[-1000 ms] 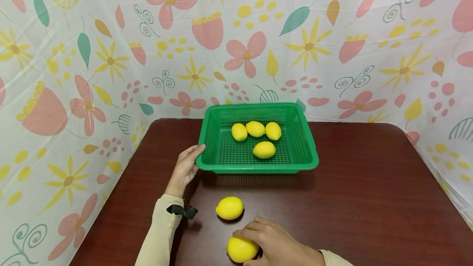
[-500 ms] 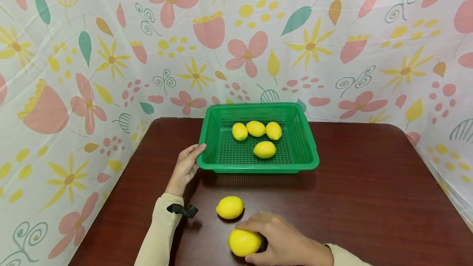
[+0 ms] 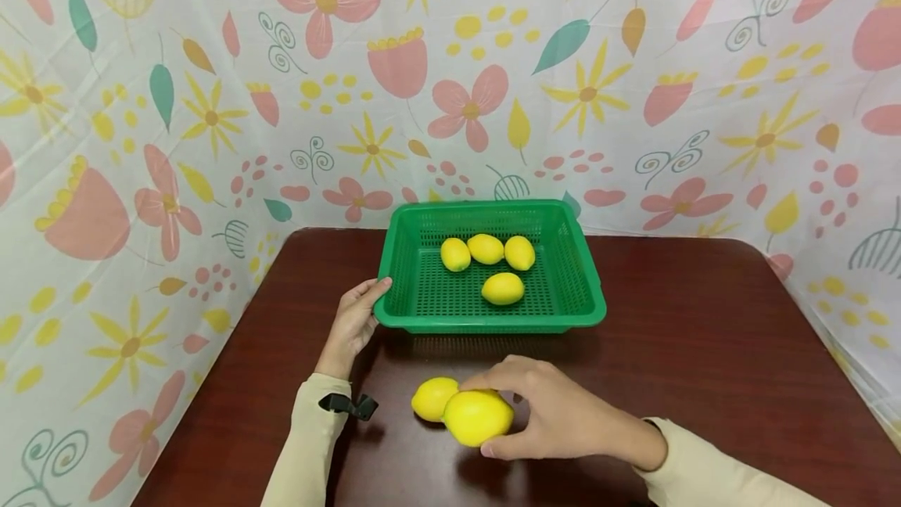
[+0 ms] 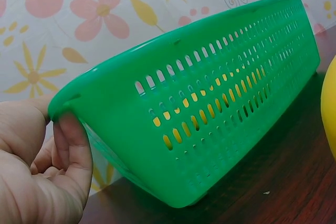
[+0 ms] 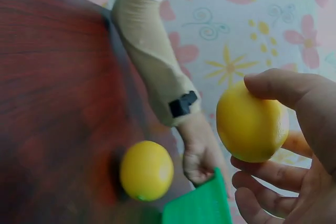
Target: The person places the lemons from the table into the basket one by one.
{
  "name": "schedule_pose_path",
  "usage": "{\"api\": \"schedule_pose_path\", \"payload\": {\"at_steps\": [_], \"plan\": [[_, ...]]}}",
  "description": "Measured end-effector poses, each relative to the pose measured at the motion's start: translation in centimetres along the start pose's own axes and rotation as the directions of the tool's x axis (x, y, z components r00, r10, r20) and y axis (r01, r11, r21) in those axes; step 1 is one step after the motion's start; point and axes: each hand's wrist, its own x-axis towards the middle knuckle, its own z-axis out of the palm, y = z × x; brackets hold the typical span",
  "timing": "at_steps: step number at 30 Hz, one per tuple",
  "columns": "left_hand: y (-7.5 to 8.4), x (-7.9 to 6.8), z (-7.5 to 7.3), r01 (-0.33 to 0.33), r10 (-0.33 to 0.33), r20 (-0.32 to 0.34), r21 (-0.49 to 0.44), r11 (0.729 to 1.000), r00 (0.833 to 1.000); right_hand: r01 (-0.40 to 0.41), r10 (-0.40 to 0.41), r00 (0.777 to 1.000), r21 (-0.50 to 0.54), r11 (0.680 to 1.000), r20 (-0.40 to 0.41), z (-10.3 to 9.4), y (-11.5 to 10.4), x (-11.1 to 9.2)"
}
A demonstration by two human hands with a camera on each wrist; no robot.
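My right hand (image 3: 556, 413) pinches a yellow lemon (image 3: 479, 418) between thumb and fingers, raised above the table with its shadow below. In the right wrist view the held lemon (image 5: 252, 123) shows against the patterned cloth. Just behind it in the head view, a second lemon (image 3: 432, 399) lies on the table. My left hand (image 3: 354, 325) grips the near left corner of a green plastic basket (image 3: 493, 322). In the left wrist view the thumb lies over the basket's rim (image 4: 105, 72), fingers curled under it. Several lemons, one of them in front (image 3: 503, 289), lie in the basket.
The dark red-brown table (image 3: 690, 350) extends to both sides of the basket. A white cloth with flower prints (image 3: 464, 45) hangs behind the table and along its left and right sides. A black strap (image 3: 348, 405) sits on the left sleeve.
My right hand has lifted its lemon off the table and moved it forward and slightly right, so it now overlaps the table lemon in the head view. The left hand stays on the basket.
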Motion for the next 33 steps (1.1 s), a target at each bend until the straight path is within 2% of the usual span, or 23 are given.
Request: {"api": "schedule_pose_path", "payload": {"at_steps": [6,13,21,25,29,33], "plan": [[0.1,0.0,-0.1,-0.013,0.012,0.007,0.02,1.0,1.0,-0.049,0.046,0.998,0.049,0.998,0.049,-3.2,0.3,1.4],[0.2,0.2,-0.3,-0.015,0.015,0.002,0.015,1.0,1.0,-0.089,0.068,0.986,0.137,0.987,0.15,-6.4,2.7,4.4],[0.4,0.3,-0.2,-0.025,0.024,0.013,0.019,1.0,1.0,-0.081,0.067,0.982,0.073,0.994,0.175,-9.1,4.8,7.8],[0.4,0.3,-0.1,-0.027,0.027,0.013,0.006,1.0,1.0,-0.112,0.1,0.973,0.045,0.993,0.207,-10.3,6.2,9.5],[0.2,0.3,-0.1,-0.022,0.022,0.016,-0.006,1.0,1.0,-0.162,0.152,0.958,0.023,0.986,0.244,-11.0,7.7,11.1],[0.0,0.2,-0.2,-0.02,0.02,0.017,-0.012,1.0,1.0,-0.156,0.152,0.951,-0.005,0.988,0.269,-11.3,9.3,12.5]]}}
